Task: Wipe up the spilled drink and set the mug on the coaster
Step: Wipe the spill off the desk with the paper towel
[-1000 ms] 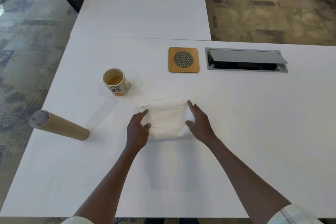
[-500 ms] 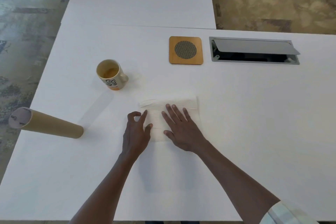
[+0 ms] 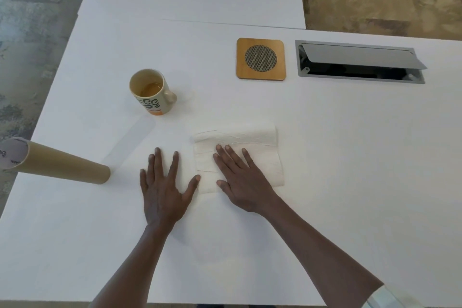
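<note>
Mug [image 3: 152,92] stands upright on the white table [image 3: 350,157], toward its left edge and well short of the near edge; it is cream-coloured with dark lettering and an orange band at its base, its handle turned to the right, and a shallow pool of amber drink lies in its bottom. The coaster [image 3: 261,59], a square of light wood with rounded corners and a round mesh disc at its centre, lies bare toward the far edge, well apart from the mug and just left of a grey cable hatch [image 3: 360,62] with its lid raised. A white paper towel [image 3: 250,147], folded and creased, lies flat between the mug and the near edge. The right hand [image 3: 241,182] is pressed flat on it, fingers spread, gripping nothing. The left hand [image 3: 163,187] lies flat and splayed on the bare table just beside the towel, its thumb tip touching or nearly touching the towel's left edge; it holds nothing. Any spilled liquid is hard to make out on the white surface. A cardboard tube [image 3: 55,164] stands near the left edge
</note>
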